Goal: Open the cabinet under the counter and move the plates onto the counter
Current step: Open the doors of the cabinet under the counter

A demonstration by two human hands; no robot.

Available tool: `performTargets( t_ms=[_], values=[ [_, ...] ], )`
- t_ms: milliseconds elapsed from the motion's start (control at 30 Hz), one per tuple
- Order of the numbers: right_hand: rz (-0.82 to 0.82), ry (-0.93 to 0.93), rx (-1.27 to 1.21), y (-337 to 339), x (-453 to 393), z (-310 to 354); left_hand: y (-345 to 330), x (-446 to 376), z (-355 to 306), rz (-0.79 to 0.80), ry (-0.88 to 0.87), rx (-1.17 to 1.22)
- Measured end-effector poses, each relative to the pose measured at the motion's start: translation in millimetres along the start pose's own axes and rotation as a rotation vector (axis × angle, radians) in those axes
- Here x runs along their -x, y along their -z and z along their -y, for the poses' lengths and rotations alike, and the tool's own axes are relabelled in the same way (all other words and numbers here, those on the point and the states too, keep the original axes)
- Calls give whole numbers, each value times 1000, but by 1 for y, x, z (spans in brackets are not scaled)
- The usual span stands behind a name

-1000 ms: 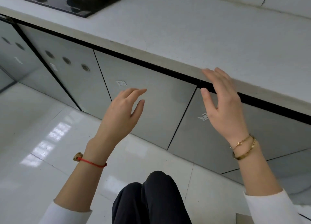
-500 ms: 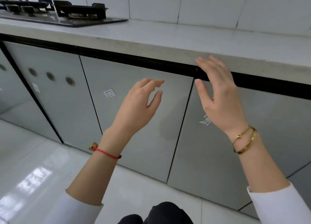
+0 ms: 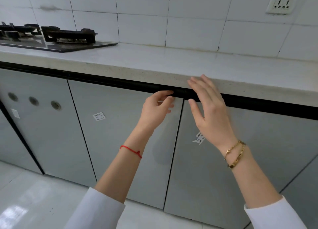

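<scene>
View has tilted up since half a second ago: I now get the whole counter (image 3: 172,61) top, the tiled wall and a wall socket (image 3: 279,4), with the stove (image 3: 51,37) far left. The counter stretch above the doors is bare, so I judge there is room for the plates there.

Cabinet doors are all shut. The left door (image 3: 123,134) and right door (image 3: 232,159) meet at a seam right between my hands. No plates visible; I take it they are behind these doors, cannot tell which one.

Main change: left hand (image 3: 154,111) has come forward from mid-air and now has its fingertips hooked into the black recess strip (image 3: 120,83) at the left door's top right corner, thumb underneath, curled on the door edge. Door not yet swung, so I read this as the start of the pull.

Right hand (image 3: 208,111) has barely shifted: flat, fingers spread, holding nothing, hovering over the right door's top left corner with fingertips at the counter lip. Cannot tell if it touches.
</scene>
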State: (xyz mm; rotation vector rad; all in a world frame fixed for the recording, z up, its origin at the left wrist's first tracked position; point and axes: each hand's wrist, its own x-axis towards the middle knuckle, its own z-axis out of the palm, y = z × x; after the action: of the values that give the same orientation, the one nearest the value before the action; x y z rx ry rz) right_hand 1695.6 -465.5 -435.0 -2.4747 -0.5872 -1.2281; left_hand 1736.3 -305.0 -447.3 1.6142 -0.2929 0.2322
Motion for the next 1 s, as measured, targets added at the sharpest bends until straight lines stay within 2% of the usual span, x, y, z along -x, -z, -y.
performTargets(
  t_ms=[133, 467, 633, 867, 1000],
  values=[
    [-2, 18, 20, -4, 2, -1, -1, 0, 3, -30, -4, 120],
    [32, -12, -36, -6, 7, 7, -1, 13, 3, -58, -33, 148],
    [114, -53, -113, -4, 14, 13, 9, 31, 1, -50, -81, 149],
    [95, -58, -348, 5, 27, 33, 19, 59, -5, -74, -123, 115],
    [103, 7, -423, 13, 38, 49, 20, 90, 1, -198, -274, -54]
  ],
)
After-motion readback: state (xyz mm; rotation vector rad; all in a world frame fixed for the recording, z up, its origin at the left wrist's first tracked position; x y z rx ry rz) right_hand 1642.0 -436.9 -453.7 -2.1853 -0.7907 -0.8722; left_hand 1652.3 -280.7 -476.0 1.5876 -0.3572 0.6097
